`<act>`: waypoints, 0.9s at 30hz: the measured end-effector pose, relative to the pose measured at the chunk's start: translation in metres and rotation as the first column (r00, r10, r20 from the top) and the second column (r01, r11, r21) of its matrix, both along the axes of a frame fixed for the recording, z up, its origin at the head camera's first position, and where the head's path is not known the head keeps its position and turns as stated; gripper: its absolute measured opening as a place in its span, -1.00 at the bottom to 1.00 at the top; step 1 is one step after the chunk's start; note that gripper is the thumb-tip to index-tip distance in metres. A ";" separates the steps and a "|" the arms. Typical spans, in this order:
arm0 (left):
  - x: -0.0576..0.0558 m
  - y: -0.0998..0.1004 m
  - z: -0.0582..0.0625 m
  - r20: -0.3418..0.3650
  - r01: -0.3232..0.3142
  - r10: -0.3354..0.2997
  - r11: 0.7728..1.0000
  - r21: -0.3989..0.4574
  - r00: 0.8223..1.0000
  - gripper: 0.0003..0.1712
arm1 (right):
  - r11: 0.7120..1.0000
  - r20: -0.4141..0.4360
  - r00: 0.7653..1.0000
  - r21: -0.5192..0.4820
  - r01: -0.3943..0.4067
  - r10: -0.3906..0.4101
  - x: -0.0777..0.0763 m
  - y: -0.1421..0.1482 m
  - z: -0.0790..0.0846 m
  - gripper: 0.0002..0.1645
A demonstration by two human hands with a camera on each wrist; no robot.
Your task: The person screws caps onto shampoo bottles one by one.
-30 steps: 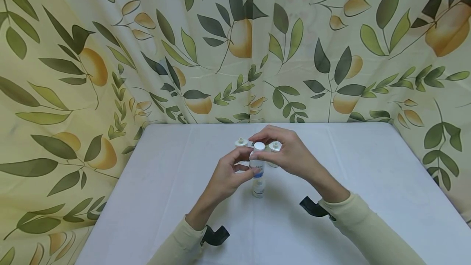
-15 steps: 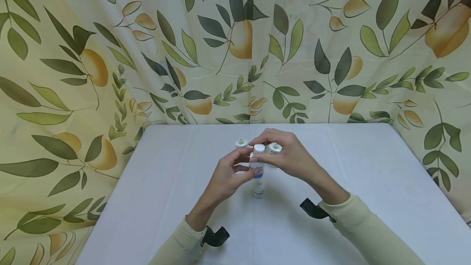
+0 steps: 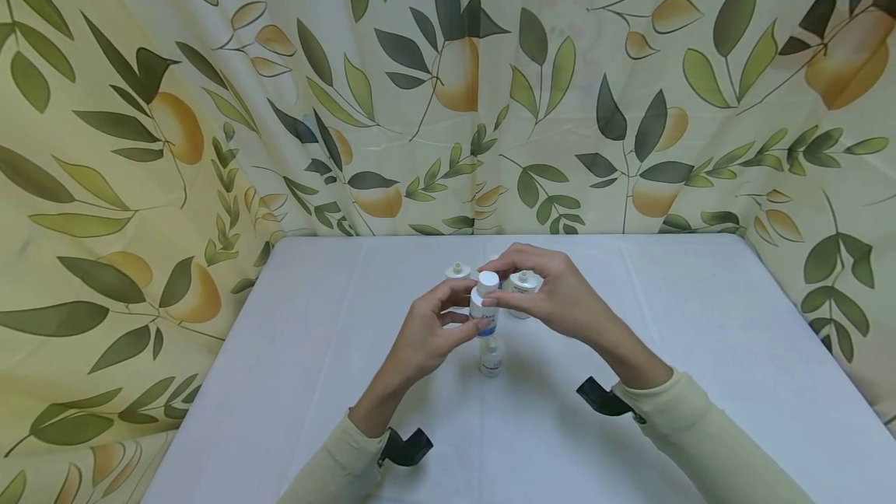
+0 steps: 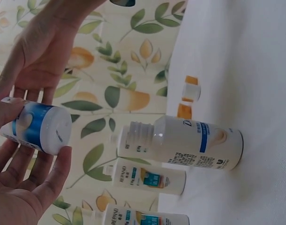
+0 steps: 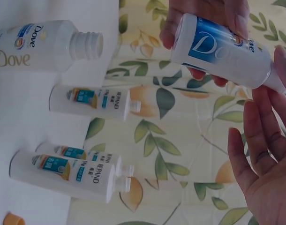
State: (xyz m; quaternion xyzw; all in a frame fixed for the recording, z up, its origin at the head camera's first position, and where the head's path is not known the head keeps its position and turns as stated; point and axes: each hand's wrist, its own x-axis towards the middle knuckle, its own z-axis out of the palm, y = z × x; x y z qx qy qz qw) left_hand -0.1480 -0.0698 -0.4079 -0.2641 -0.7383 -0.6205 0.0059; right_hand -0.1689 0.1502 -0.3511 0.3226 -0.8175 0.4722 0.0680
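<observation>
A small white-and-blue Dove bottle (image 3: pixel 483 303) is held up, off the table, between both hands. My left hand (image 3: pixel 428 337) grips its lower body with thumb and fingers. From the other side, my right hand (image 3: pixel 563 288) pinches the bottle's white top (image 3: pixel 488 280). In the right wrist view, the blue label of the Dove bottle (image 5: pixel 218 49) shows, its base towards the table. Just below, a second Dove bottle (image 4: pixel 194 143) stands upright, its threaded neck (image 5: pixel 89 45) uncapped.
White REPAND bottles (image 4: pixel 150 176) stand farther back; in the head view, one bottle (image 3: pixel 458 271) is behind my left hand and another (image 3: pixel 523 283) beside my right fingers. A small orange-and-white item (image 4: pixel 191 91) lies on the white table (image 3: pixel 294 379). A patterned curtain (image 3: pixel 392 138) hangs behind.
The held bottle has shifted slightly left and tilted a little in the head view, uncovering more of the standing Dove bottle. My right hand and sleeve sit slightly farther right.
</observation>
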 end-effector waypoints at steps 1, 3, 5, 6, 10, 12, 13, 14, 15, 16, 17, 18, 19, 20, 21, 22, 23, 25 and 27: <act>0.000 0.000 0.000 0.001 -0.001 0.001 1.000 -0.002 1.000 -0.44 | 1.000 -0.003 1.000 0.004 0.002 -0.002 0.000 0.000 0.000 -0.60; 0.000 -0.001 0.000 0.003 -0.005 0.005 1.000 -0.004 1.000 -0.43 | 1.000 -0.008 1.000 0.010 0.008 -0.008 0.000 0.001 0.000 -0.60; -0.001 -0.002 0.000 0.008 -0.011 0.011 1.000 -0.006 1.000 -0.43 | 1.000 -0.011 1.000 0.015 0.013 -0.012 -0.001 0.002 0.000 -0.60; -0.001 -0.002 0.000 0.011 -0.014 0.014 1.000 -0.006 1.000 -0.43 | 1.000 -0.010 1.000 0.016 0.014 -0.014 -0.001 0.003 0.000 -0.61; -0.001 -0.003 0.000 0.015 -0.016 0.016 1.000 -0.002 1.000 -0.43 | 1.000 -0.005 1.000 0.017 0.018 -0.018 -0.001 0.004 0.000 -0.63; -0.002 -0.004 0.000 0.013 -0.011 0.011 1.000 0.004 1.000 -0.43 | 1.000 -0.004 1.000 0.015 0.019 -0.019 -0.001 0.004 0.000 -0.65; -0.002 -0.004 0.000 0.010 -0.009 0.009 1.000 0.006 1.000 -0.43 | 1.000 -0.004 1.000 0.013 0.018 -0.018 -0.001 0.005 0.000 -0.66; -0.002 -0.004 0.000 0.008 -0.007 0.006 1.000 0.007 1.000 -0.43 | 1.000 -0.005 1.000 0.012 0.018 -0.018 -0.001 0.005 0.000 -0.66; -0.002 -0.004 0.000 0.006 -0.005 0.004 1.000 0.009 1.000 -0.43 | 1.000 -0.007 1.000 0.008 0.018 -0.018 -0.002 0.005 0.000 -0.67; -0.002 -0.004 -0.001 0.003 -0.003 0.003 1.000 0.011 1.000 -0.44 | 1.000 -0.008 1.000 0.005 0.016 -0.016 -0.002 0.004 -0.001 -0.67; -0.002 -0.004 -0.001 0.002 -0.001 0.001 1.000 0.012 1.000 -0.44 | 1.000 -0.010 1.000 0.002 0.015 -0.015 -0.002 0.004 -0.001 -0.67; -0.001 -0.004 -0.001 0.001 0.001 -0.001 1.000 0.013 1.000 -0.45 | 1.000 -0.009 1.000 -0.003 0.013 -0.013 -0.002 0.004 -0.002 -0.67; -0.001 -0.004 -0.002 0.000 0.003 -0.003 1.000 0.014 1.000 -0.46 | 1.000 -0.003 1.000 -0.010 0.010 -0.010 -0.003 0.004 -0.003 -0.67; -0.001 -0.004 -0.002 0.000 0.006 -0.006 1.000 0.015 1.000 -0.46 | 1.000 0.001 1.000 -0.015 0.007 -0.007 -0.003 0.003 -0.003 -0.67; -0.001 -0.004 -0.002 0.000 0.008 -0.008 1.000 0.015 1.000 -0.46 | 1.000 0.007 1.000 -0.024 0.002 -0.002 -0.003 0.003 -0.003 -0.66; -0.001 -0.003 -0.002 -0.001 0.010 -0.010 1.000 0.017 1.000 -0.47 | 1.000 0.012 1.000 -0.029 0.000 0.000 -0.003 0.002 -0.004 -0.66; -0.001 -0.003 -0.002 -0.001 0.011 -0.011 1.000 0.018 1.000 -0.47 | 0.999 0.019 1.000 -0.037 -0.003 0.004 -0.003 0.001 -0.004 -0.65; 0.000 -0.002 -0.002 -0.003 0.017 -0.017 1.000 0.022 1.000 -0.46 | 0.999 0.032 0.999 -0.051 -0.010 0.012 -0.002 0.000 -0.004 -0.64; 0.000 -0.002 -0.002 -0.007 0.020 -0.020 0.999 0.026 1.000 -0.46 | 0.998 0.034 0.999 -0.058 -0.016 0.018 -0.002 -0.001 -0.003 -0.63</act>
